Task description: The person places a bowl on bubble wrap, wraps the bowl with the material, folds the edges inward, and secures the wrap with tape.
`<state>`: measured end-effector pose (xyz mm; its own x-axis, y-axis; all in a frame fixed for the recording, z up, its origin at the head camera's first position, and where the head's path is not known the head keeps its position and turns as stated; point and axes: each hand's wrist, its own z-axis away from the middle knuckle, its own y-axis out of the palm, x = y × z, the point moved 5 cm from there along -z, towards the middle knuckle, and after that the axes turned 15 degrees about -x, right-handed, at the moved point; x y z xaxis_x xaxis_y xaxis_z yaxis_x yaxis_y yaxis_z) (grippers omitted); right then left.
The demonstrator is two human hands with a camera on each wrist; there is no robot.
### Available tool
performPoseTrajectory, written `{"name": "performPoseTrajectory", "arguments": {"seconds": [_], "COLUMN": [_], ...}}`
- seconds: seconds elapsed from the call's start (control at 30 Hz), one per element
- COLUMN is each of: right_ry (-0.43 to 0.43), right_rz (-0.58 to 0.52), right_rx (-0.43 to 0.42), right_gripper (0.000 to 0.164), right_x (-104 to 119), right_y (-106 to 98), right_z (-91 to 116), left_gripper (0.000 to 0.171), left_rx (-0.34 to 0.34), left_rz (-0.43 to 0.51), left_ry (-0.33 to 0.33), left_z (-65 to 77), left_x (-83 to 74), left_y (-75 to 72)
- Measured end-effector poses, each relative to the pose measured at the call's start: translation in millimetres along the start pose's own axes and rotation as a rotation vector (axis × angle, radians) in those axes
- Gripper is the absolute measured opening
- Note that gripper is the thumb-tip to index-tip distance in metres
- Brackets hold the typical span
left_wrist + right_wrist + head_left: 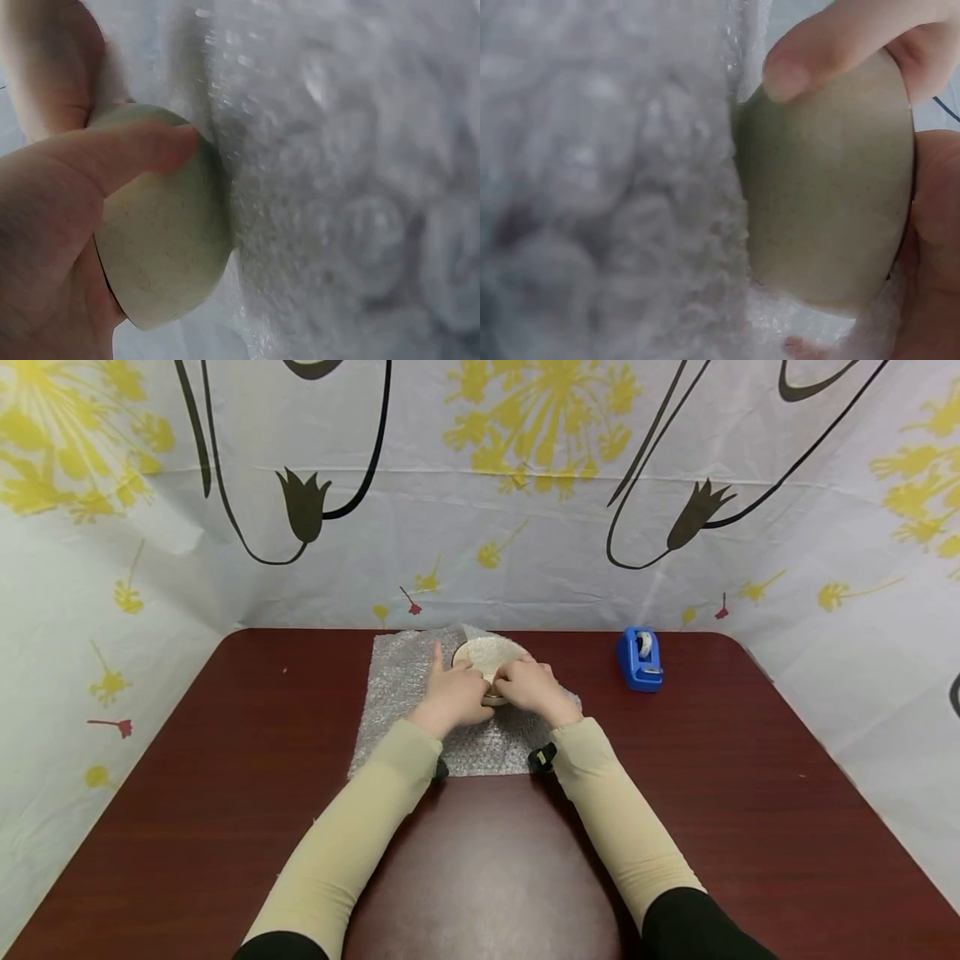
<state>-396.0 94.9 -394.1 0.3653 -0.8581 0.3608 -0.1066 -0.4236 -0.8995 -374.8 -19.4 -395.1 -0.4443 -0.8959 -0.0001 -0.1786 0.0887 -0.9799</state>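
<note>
Where bubble wrap [401, 681] lies, grips [453, 694] [531, 687] hold a bowl [169, 240].

One left hand [453, 695] and one right hand [531, 687] at centre, one cream bowl [486, 653], one bubble-wrap sheet [401, 681], two cream sleeves [347, 839], one blue tape dispenser [639, 664] at right, one tape roll [644, 645], one tabletop [480, 868], two tulip prints [303, 506]

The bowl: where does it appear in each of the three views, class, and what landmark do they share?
Head: bowl at the picture's centre, held by left hand and right hand.
Left wrist: bowl left of centre.
Right wrist: bowl right of centre.
Shared landmark: bubble wrap, beside the bowl in both wrist views.
</note>
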Motion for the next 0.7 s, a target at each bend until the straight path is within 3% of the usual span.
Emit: {"name": "performPoseTrajectory", "arguments": {"seconds": [0.27,0.53,0.7], "right_ry": [-0.002,-0.054,-0.099], "right_rz": [-0.143,-0.23,-0.221], "right_rx": [0.022,-0.054,-0.072], "right_gripper": [0.03,0.033,0.035], "right_x": [4,19,22], "right_y": [-14,-64,-97], "right_z": [4,20,30], "left_gripper": [0.034,0.033,0.032], "left_rx": [0.066,0.083,0.086], "left_rz": [0.061,0.104,0.116], "left_ry": [-0.036,-0.055,-0.065], "left_z": [-1.1,-1.9,-0.5], "left_x": [1.0,-0.3,1.6], "left_y": [-5.1,-4.9,-4.7]}}
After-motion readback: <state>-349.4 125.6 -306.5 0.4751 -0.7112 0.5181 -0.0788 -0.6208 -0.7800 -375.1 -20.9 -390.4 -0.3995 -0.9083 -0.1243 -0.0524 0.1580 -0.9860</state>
